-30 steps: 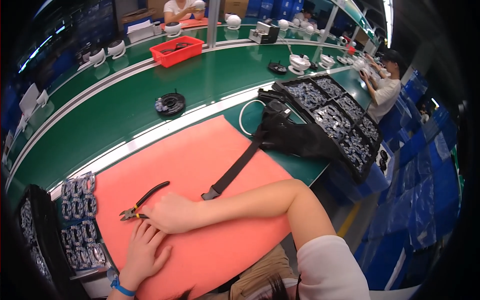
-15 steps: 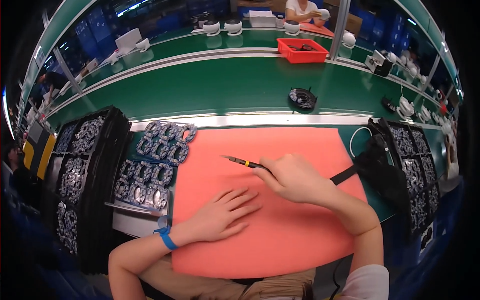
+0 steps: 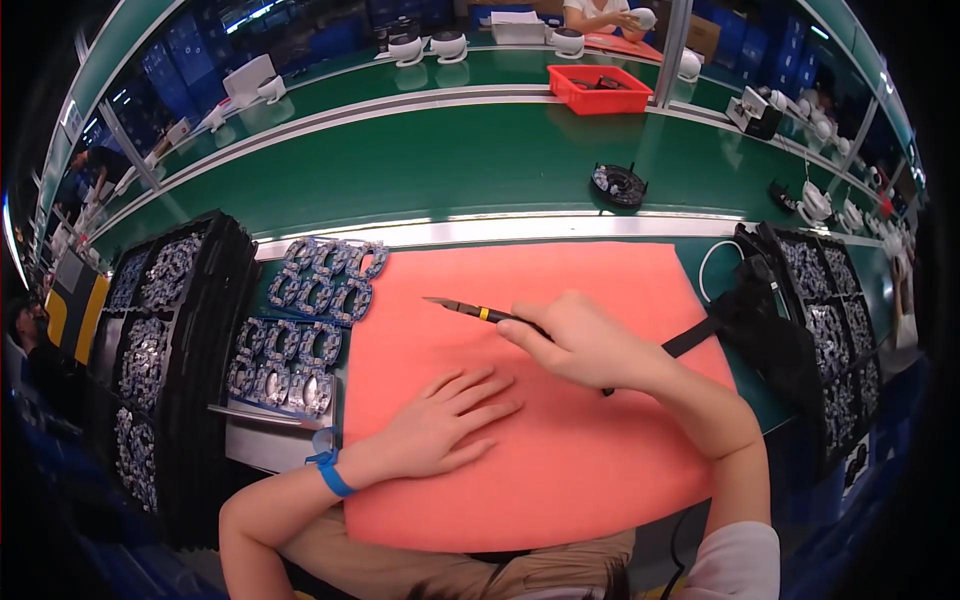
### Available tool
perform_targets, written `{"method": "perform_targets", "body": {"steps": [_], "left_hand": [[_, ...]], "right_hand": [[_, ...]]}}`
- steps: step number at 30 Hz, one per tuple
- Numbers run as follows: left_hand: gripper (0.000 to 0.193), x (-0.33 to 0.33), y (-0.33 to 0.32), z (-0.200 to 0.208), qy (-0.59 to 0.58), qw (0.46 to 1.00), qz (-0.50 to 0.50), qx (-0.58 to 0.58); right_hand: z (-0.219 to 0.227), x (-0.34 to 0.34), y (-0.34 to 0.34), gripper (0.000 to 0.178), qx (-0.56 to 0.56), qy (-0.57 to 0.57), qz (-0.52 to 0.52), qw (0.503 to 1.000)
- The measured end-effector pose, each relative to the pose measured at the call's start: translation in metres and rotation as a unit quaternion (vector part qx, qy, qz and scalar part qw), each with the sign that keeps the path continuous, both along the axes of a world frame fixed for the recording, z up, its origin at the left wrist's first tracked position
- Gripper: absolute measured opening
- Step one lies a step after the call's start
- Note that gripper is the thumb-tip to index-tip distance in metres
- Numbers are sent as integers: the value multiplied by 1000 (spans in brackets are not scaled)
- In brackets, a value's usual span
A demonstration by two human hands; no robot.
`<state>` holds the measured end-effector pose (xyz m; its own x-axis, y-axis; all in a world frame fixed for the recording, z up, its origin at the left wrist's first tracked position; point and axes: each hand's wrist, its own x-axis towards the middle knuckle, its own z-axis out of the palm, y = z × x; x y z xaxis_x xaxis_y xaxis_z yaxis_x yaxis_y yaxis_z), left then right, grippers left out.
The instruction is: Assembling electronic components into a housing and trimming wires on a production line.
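- Green-topped table [image 3: 400,160] in a workshop, crossed lengthwise by a pale metal strip [image 3: 480,231]; on the far side, a co-worker [image 3: 598,14] holds a white rounded device [image 3: 643,18].
- Pink mat [image 3: 550,470], near side of the strip, its front edge curving over the person's lap.
- Red bin [image 3: 610,104], beyond the strip, containing dark parts [image 3: 602,84].
- Black tray stack [image 3: 210,350], left, and black compartment tray [image 3: 813,297], right: both filled with small electronic parts.
- Right hand [image 3: 580,345]: grip closed around the handles of diagonal cutters [image 3: 480,312], held above the mat, nose toward the left.
- Left hand [image 3: 440,430]: grip spread, palm down at the mat.
- Mat margins: circuit-board panels [image 3: 285,365] at left, black strap [image 3: 690,338] at right; bare pink surface lies beyond both hands.
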<state>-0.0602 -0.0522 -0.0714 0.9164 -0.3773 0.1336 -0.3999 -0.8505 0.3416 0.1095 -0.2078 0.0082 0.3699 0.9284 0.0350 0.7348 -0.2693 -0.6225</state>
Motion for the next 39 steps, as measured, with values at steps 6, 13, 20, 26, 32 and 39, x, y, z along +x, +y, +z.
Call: {"method": "perform_targets", "body": {"steps": [6, 13, 20, 26, 32, 39], "left_hand": [[52, 1, 1, 4, 9, 1000, 0, 2], [50, -2, 6, -11, -12, 999, -9, -37], [52, -4, 7, -18, -18, 998, -33, -50], [51, -1, 4, -20, -35, 997, -31, -64], [50, -2, 4, -24, -54, 995, -12, -89], [49, -2, 3, -21, -47, 995, -10, -85]], "right_hand": [[-38, 9, 16, 33, 80, 66, 19, 994], [-67, -10, 21, 27, 119, 63, 54, 989], [-35, 4, 4, 37, 153, 335, -38, 929], [-70, 6, 9, 42, 163, 332, 2, 929], [-77, -12, 10, 46, 109, 329, 76, 935], [-86, -6, 13, 44, 148, 499, 86, 849]]}}
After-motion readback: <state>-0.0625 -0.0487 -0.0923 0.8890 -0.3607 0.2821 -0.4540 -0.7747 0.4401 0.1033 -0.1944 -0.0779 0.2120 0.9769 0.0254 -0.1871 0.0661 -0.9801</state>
